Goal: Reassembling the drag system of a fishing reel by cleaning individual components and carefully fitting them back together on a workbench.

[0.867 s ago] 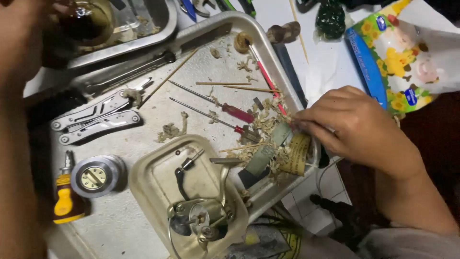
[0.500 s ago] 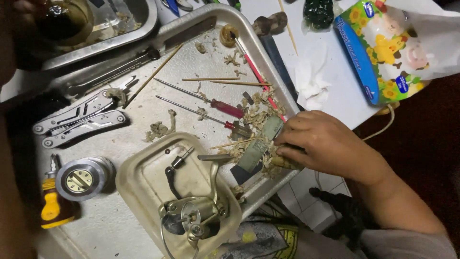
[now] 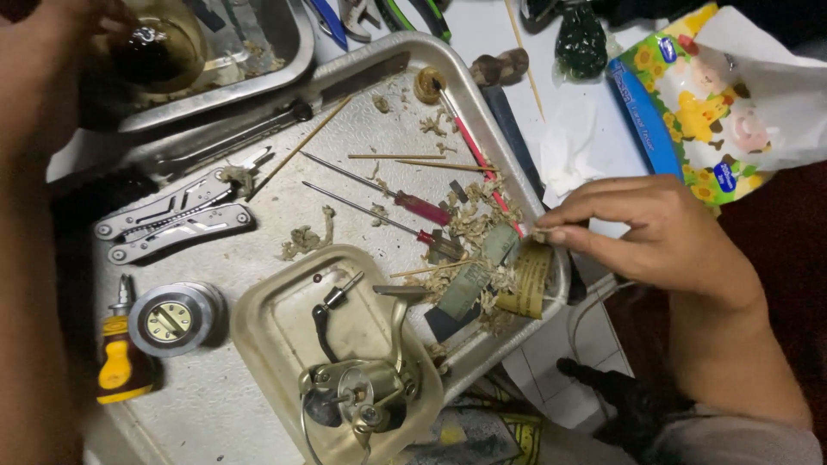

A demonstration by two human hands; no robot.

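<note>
Pinching a thin wooden stick point(image 3: 541, 232) at the right rim of the large metal tray point(image 3: 258, 379), your right hand point(image 3: 655, 232) has thumb and forefinger closed together on its tip; how the stick's long axis runs is hidden by your fingers. Your left hand point(image 3: 52, 69) wraps around a dark glass jar point(image 3: 159, 47) at the far left corner, fingers curled shut on it. Beyond the tray's right edge lies a soft tissue pack point(image 3: 706, 95), blue-edged with yellow cartoon figures.
</note>
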